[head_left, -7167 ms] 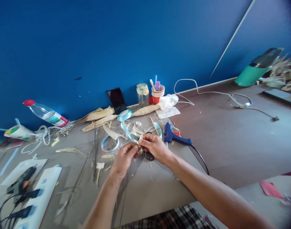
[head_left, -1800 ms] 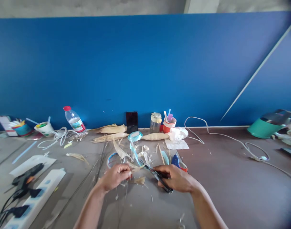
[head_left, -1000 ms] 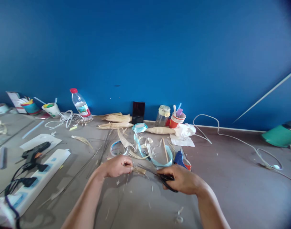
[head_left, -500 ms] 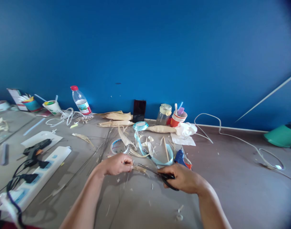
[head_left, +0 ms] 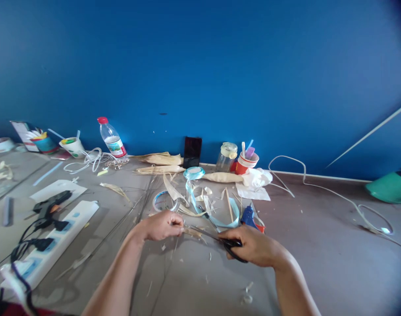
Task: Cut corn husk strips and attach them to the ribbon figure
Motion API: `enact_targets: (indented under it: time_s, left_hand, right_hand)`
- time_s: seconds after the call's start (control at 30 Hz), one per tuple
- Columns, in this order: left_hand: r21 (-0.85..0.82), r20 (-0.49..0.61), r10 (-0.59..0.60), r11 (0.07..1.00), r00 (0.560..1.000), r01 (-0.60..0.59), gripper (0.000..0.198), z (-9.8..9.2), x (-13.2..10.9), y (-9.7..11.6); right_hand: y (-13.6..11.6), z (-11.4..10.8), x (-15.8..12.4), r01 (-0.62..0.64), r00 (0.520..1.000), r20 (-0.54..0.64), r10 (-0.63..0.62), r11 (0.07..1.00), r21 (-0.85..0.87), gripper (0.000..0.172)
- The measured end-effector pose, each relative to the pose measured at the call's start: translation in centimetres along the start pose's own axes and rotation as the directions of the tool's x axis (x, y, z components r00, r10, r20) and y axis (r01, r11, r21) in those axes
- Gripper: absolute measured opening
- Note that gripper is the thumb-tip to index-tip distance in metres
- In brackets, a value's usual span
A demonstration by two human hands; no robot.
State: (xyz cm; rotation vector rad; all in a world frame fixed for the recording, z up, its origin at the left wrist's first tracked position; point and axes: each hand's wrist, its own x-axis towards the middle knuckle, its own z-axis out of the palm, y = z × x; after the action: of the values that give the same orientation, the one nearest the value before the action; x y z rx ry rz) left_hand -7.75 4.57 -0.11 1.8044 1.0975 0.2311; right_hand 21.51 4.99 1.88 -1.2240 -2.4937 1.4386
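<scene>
- Near the front of the desk (head_left: 319, 245), the left hand (head_left: 161, 224) pinches a pale dry husk strip (head_left: 191, 232), its grip narrow on one end.
- The right hand (head_left: 253, 246) has its grip closed round the handles of black scissors (head_left: 209, 235), with the blades reaching the strip.
- Just behind them lie a light-blue ribbon (head_left: 194, 173) and a blue glue gun (head_left: 247, 216).
</scene>
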Motion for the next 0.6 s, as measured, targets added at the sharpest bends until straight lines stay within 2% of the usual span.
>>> enact_targets:
  time_s: [0.6]
  left_hand:
    - [-0.018,0.005,0.016,1.000,1.000,-0.016,0.020,-0.02,0.02,-0.08]
  right_hand:
    - [0.09,0.04,0.00,0.014,1.000,-0.008,-0.014,1.000,-0.001,0.044]
